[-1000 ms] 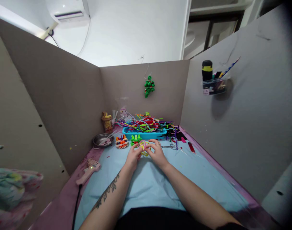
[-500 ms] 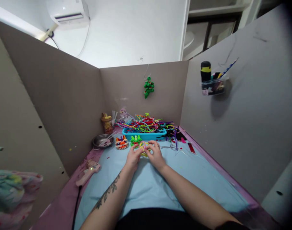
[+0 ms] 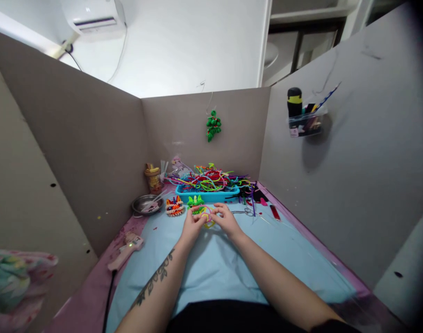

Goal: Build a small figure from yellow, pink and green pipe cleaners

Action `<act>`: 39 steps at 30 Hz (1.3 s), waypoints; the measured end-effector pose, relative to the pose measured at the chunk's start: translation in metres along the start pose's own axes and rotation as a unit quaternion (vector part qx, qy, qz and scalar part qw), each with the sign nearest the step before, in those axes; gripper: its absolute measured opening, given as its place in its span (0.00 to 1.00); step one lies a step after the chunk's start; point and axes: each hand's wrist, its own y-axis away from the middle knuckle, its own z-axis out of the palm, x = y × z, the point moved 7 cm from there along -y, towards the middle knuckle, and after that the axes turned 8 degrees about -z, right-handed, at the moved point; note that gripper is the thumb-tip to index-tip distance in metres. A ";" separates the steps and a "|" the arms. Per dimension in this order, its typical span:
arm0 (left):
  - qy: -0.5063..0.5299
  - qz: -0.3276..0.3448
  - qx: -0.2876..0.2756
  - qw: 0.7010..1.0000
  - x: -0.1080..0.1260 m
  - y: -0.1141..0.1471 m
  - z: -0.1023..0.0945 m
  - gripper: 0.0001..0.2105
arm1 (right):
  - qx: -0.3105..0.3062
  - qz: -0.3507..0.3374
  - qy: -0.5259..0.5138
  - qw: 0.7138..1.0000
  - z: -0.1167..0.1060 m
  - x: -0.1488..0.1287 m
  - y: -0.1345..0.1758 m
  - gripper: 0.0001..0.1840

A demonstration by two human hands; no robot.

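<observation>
Pink and yellow pipe cleaners (image 3: 207,215), bent into loops, are held up between my two hands over the blue cloth. My left hand (image 3: 193,224) pinches their left side with thumb and fingers. From the right, my right hand (image 3: 227,220) grips the same loops between thumb and index finger. Just behind my left hand stands a green fuzzy figure (image 3: 195,203) with pointed ears. To its left sits an orange, white and blue fuzzy figure (image 3: 175,206). My fingers partly cover the loops.
A blue tray (image 3: 207,195) heaped with coloured pipe cleaners stands behind my hands. Scissors (image 3: 245,212) lie to the right. At left are a metal bowl (image 3: 147,205) and a pink glue gun (image 3: 126,254) with its cord. Grey panels enclose three sides.
The pink pipe cleaner now makes a wider loop reaching toward my left fingers. Both hands stay in nearly the same place, and the whole view has shifted slightly.
</observation>
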 end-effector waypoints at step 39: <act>-0.048 0.048 -0.053 0.996 0.001 0.004 0.015 0.24 | 0.053 0.037 -0.187 0.980 0.007 0.014 -0.001 0.15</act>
